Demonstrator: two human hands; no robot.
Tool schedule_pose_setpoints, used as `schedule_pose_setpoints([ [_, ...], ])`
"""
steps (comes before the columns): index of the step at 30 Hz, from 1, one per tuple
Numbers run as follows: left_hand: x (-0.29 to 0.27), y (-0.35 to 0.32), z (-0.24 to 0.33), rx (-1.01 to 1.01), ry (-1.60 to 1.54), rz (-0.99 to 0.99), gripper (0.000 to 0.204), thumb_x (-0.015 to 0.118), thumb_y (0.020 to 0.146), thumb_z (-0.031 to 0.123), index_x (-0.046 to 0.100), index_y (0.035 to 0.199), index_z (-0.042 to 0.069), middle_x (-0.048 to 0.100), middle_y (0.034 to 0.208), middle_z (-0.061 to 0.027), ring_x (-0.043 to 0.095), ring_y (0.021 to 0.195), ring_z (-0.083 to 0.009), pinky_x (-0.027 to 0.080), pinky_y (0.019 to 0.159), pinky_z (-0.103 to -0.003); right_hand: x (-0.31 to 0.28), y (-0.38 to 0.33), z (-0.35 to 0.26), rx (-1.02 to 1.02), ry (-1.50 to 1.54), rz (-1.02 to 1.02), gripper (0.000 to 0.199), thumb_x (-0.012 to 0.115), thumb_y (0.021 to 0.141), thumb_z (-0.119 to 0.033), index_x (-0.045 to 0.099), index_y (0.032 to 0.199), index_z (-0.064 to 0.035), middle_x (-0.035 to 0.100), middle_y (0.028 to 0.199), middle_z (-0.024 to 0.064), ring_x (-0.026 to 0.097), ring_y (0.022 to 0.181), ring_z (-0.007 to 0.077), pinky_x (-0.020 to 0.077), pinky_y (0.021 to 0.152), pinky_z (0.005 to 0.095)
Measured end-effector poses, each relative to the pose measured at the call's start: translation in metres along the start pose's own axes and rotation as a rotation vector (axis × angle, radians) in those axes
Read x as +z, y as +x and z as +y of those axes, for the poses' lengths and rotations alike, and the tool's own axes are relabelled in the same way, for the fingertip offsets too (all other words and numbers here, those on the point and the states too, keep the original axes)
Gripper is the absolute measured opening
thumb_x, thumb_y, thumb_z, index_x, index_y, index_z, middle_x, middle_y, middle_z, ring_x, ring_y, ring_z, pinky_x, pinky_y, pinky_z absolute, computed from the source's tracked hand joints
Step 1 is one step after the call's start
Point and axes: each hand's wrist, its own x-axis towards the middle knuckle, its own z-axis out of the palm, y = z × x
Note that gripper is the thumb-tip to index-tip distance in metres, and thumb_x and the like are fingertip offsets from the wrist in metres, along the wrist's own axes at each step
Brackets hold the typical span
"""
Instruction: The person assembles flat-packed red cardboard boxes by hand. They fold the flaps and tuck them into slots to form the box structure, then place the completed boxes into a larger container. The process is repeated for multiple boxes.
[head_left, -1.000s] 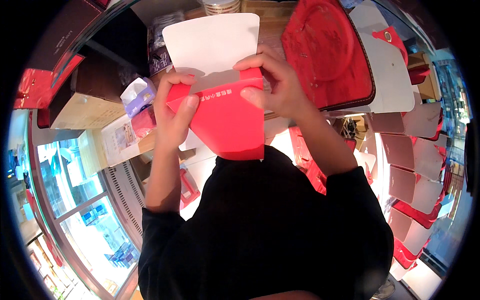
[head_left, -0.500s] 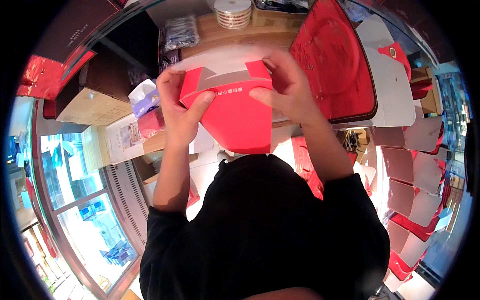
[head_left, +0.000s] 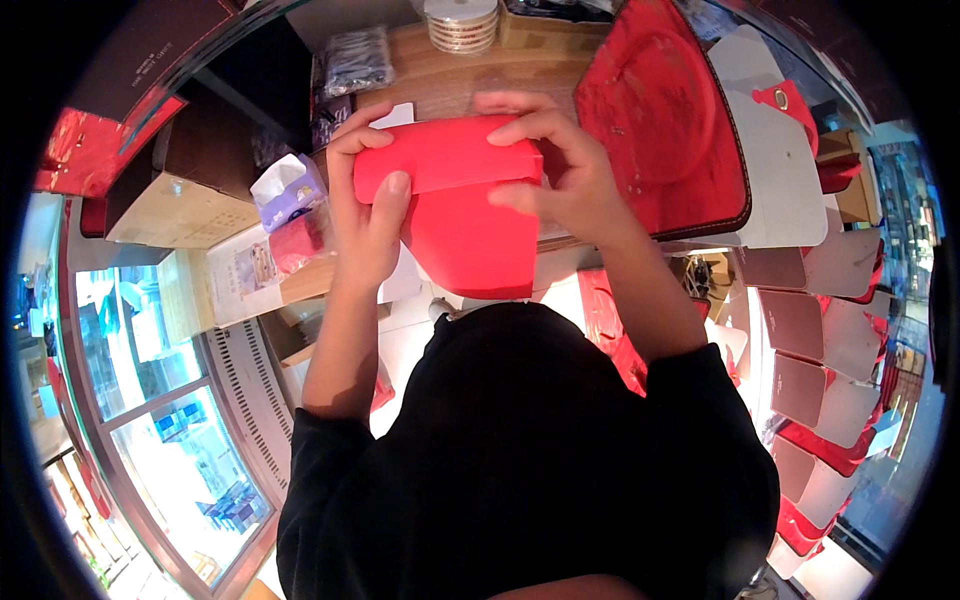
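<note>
A red cardboard box (head_left: pixel 470 235) is held up in front of me, its top flap folded down over the opening. Wrapped round the box's left end is my left hand (head_left: pixel 365 200), thumb pressed on the near face and fingers behind the edge. At the right end, my right hand (head_left: pixel 560 170) has its fingers on the top of the flap and its thumb by the near face, just under the flap's edge. The inside of the box is hidden by the flap.
Behind the box lies a wooden table (head_left: pixel 400 75) with a ribbon spool stack (head_left: pixel 461 25) and a clear plastic packet (head_left: pixel 357 62). A red lined case (head_left: pixel 660 120) stands open at right. Left are a tissue box (head_left: pixel 287 195) and a cardboard carton (head_left: pixel 185 200).
The box's top flap has come down over its opening, covering the side tabs and the printed edge. My right hand has shifted onto the flap; the left still grips the box.
</note>
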Motion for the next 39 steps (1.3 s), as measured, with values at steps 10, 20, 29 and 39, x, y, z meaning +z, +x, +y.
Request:
schedule_pose_setpoints([
  [10,0.008,0.005,0.002,0.024,0.137,-0.032,0.055,0.055,0.088,0.031,0.035,0.129,0.001,0.038,0.131,-0.0185,0.041,0.118,-0.0261,0.034,0.098,-0.036,0.004,0.001,-0.019,0.421,0.217,0.133,0.051,0.064,0.079,-0.010,0.045,0.126,-0.0050,0.048,0.118,0.0074,0.049,0.106,0.0142,0.0430,0.089,0.0289],
  [20,0.022,0.004,0.012,-0.106,0.061,0.043,0.058,0.055,0.089,0.030,0.032,0.132,-0.001,0.044,0.125,-0.0181,0.047,0.111,-0.0233,0.038,0.095,-0.033,0.017,0.000,0.002,0.123,0.045,0.208,0.059,0.058,0.082,-0.012,0.031,0.134,-0.0064,0.045,0.123,0.0138,0.045,0.113,0.0198,0.0379,0.095,0.0328],
  [29,0.016,0.007,0.013,-0.070,0.113,-0.011,0.058,0.058,0.087,0.027,0.034,0.132,-0.002,0.046,0.123,-0.0164,0.049,0.109,-0.0225,0.040,0.092,-0.032,0.017,-0.003,0.006,0.211,0.094,0.209,0.051,0.054,0.084,-0.009,0.035,0.131,-0.0061,0.047,0.123,0.0129,0.047,0.111,0.0195,0.0390,0.094,0.0323],
  [39,0.005,0.017,0.006,-0.070,0.281,-0.049,0.058,0.055,0.088,0.032,0.035,0.132,-0.001,0.052,0.117,-0.0189,0.055,0.104,-0.0274,0.044,0.087,-0.035,-0.011,0.010,-0.008,0.313,-0.106,-0.110,0.049,0.067,0.079,-0.013,0.049,0.123,-0.0054,0.052,0.119,0.0087,0.051,0.106,0.0143,0.0417,0.090,0.0288],
])
